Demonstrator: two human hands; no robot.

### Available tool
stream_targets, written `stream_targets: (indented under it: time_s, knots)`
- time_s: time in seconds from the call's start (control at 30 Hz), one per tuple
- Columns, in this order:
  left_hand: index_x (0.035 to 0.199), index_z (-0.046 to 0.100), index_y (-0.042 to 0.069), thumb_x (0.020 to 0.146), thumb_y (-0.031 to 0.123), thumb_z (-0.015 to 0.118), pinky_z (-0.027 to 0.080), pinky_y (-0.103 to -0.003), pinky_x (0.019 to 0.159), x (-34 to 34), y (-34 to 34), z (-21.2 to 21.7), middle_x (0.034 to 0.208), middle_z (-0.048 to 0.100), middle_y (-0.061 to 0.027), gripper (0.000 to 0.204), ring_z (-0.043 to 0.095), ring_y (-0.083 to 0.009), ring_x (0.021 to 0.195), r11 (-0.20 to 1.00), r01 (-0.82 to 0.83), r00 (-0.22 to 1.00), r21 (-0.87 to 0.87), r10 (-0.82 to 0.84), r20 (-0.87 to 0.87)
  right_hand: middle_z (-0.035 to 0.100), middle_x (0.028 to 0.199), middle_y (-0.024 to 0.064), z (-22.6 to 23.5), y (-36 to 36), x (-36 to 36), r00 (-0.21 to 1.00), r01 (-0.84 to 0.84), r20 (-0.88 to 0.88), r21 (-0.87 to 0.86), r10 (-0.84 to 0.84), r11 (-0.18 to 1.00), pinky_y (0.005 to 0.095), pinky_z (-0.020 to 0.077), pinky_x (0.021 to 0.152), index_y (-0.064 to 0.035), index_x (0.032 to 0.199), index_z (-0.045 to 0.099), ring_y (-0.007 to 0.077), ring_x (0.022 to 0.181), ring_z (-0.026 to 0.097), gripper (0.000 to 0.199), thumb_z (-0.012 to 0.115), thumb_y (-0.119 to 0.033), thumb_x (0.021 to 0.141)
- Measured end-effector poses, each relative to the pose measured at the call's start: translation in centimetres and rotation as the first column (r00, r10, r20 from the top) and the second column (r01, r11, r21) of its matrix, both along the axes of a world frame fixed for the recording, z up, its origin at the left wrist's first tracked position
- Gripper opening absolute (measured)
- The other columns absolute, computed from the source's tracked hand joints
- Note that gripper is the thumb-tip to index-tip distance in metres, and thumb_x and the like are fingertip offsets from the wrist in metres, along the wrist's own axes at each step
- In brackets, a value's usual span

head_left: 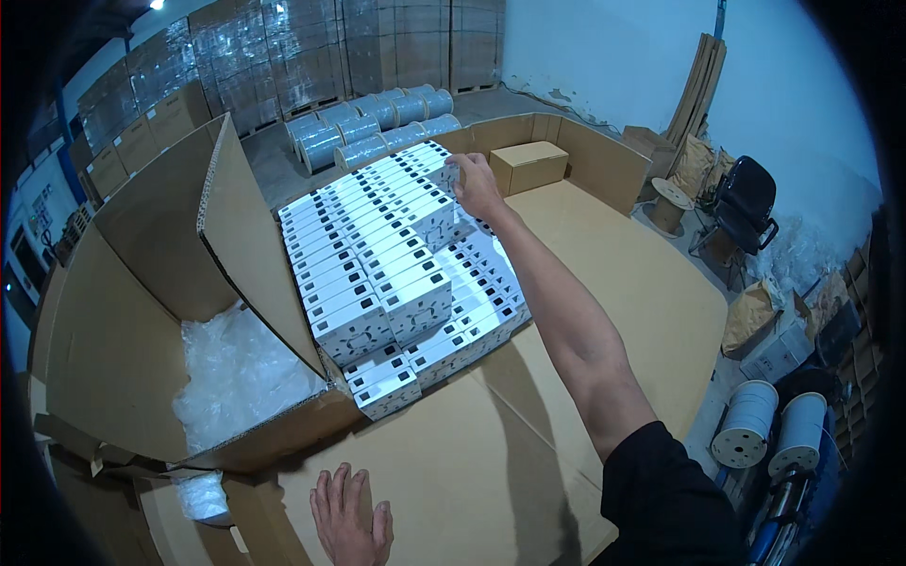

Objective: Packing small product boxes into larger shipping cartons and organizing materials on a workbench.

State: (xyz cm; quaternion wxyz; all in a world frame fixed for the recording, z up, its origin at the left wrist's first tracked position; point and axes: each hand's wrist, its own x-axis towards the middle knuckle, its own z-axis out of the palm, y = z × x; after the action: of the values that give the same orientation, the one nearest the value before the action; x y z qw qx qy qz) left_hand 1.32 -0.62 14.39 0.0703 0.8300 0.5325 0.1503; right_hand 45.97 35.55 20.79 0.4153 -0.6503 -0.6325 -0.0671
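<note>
Rows of narrow white boxes (363,247) with dark square marks on top and patterned ends are stacked in layers on the brown cardboard surface. My right hand (478,182) reaches to the far right end of the stack. Its fingers are bent around the end of a white box (437,174) in the top layer; part of the grip is hidden by the hand itself. Below the stack, near the front, my left hand (351,522) hovers over or rests on the cardboard, fingers spread, holding nothing. I cannot tell whether it touches the surface.
Left of the stack stands an open carton (142,259) with clear plastic wrap (241,373) inside. A closed brown box (528,167) sits at the far side. Cable reels (373,127) lie on the floor beyond; a black chair (746,198) and more spools (746,424) are at right.
</note>
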Motion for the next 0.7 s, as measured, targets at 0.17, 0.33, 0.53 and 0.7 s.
stream_targets:
  time_s: [0.17, 0.33, 0.53, 0.7]
  knots:
    - [0.144, 0.053, 0.01, 0.096, 0.029, 0.062, 0.027, -0.058, 0.117, -0.2, 0.0, -0.3, 0.152, 0.046, -0.0158, 0.052, 0.037, -0.041, 0.143, 1.0, -0.012, 1.0, 0.024, 0.012, 0.016, 0.055, 0.126, 0.0149, 0.7, -0.4, -1.1, 0.999, -0.022, -0.037, 0.009, 0.022, 1.0, 0.0495, 0.0497, 0.096, -0.013, 0.116, 0.055, 0.0421, 0.118, 0.057, 0.041, 0.07, 0.002, 0.081]
    - [0.141, 0.054, 0.012, 0.091, 0.029, 0.067, 0.024, -0.058, 0.119, -0.2, -0.2, -0.7, 0.152, 0.046, -0.0136, 0.054, 0.034, -0.0407, 0.145, 0.999, -0.037, 0.995, -0.031, 0.04, 0.09, 0.056, 0.124, 0.0151, 0.4, -0.7, 0.3, 0.999, -0.045, 0.021, -0.021, 0.046, 0.999, 0.0501, 0.0488, 0.096, -0.0138, 0.116, 0.06, 0.0412, 0.118, 0.057, 0.038, 0.066, 0.004, 0.083]
    - [0.138, 0.056, 0.012, 0.089, 0.028, 0.068, 0.023, -0.056, 0.12, -0.6, -0.8, -1.5, 0.15, 0.047, -0.0124, 0.053, 0.034, -0.0399, 0.144, 0.996, -0.06, 0.988, -0.062, 0.068, 0.137, 0.057, 0.124, 0.012, 1.5, -2.4, 0.5, 1.0, 0.019, 0.003, -0.002, -0.019, 1.0, 0.0487, 0.0487, 0.098, -0.0153, 0.114, 0.066, 0.039, 0.118, 0.058, 0.034, 0.063, 0.003, 0.086]
    - [0.137, 0.057, 0.011, 0.09, 0.024, 0.067, 0.024, -0.054, 0.12, -0.5, -1.2, -1.1, 0.149, 0.048, -0.0135, 0.051, 0.036, -0.04, 0.143, 0.998, -0.057, 0.986, -0.033, 0.062, 0.157, 0.057, 0.116, 0.0134, 3.4, -6.6, 0.9, 0.998, 0.043, 0.034, 0.12, -0.047, 0.992, 0.0486, 0.0502, 0.093, -0.0158, 0.116, 0.064, 0.0371, 0.11, 0.06, 0.033, 0.066, -0.001, 0.087]
